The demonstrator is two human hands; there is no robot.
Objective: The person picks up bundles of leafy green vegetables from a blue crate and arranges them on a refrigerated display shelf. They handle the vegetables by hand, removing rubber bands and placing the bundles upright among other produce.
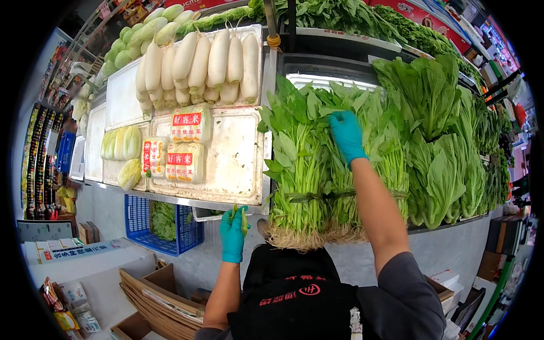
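My left hand [232, 239], in a teal glove, is raised in front of the stall's edge. A few green leaf pieces [244, 222] are pinched in its fingers. My right hand [346, 134], gloved the same way, is among the upper leaves of tied leafy-green bunches [299, 170]. Its fingers are curled down at the leaves, and whether they grip one is hidden. The bunches stand side by side with leaves away from me and pale roots [293, 238] towards me. Dark green ties [304, 196] bind their stems.
White radishes [197, 59] lie piled on a foam tray at the back left. Wrapped baby cabbages [185, 161] rest on another tray [229, 157]. Broad-leaved lettuces [437, 178] flank the bunches on the right. Below the stall stand a blue crate [191, 227] and flattened cardboard [157, 301].
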